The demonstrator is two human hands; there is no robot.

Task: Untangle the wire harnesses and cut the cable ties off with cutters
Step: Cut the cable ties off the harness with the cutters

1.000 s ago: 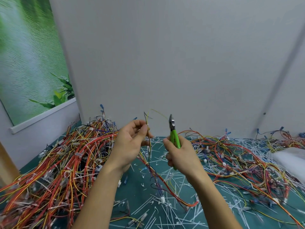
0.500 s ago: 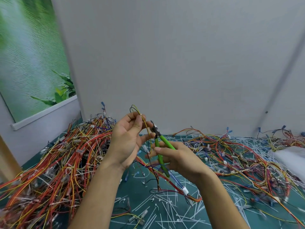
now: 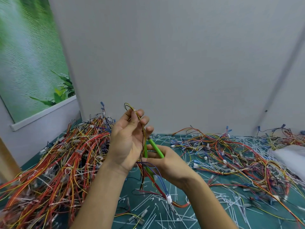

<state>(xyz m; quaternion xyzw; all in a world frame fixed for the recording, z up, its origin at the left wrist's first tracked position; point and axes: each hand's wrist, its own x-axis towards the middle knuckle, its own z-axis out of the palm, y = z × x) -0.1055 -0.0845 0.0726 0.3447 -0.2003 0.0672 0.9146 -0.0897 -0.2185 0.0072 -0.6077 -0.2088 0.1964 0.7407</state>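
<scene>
My left hand point(image 3: 127, 141) is raised palm-up and pinches a thin wire harness point(image 3: 143, 129) of yellow, black and orange strands between thumb and fingers. The harness loops above my fingertips and hangs down to a white connector point(image 3: 168, 199). My right hand point(image 3: 166, 162) grips the green-handled cutters point(image 3: 154, 147), whose jaws point up-left at the harness, right below my left fingertips. The jaws themselves are mostly hidden behind my left fingers.
A big tangled heap of red, orange and yellow harnesses point(image 3: 54, 164) fills the left. More loose wires point(image 3: 231, 154) spread over the right of the green mat point(image 3: 132, 192). Several cut white cable ties point(image 3: 165, 215) litter the mat. A white bag point(image 3: 290, 156) lies far right.
My left hand has opened up and lifted the harness higher. The cutters swung from upright to pointing up-left, their jaws now against the harness under my left fingers.
</scene>
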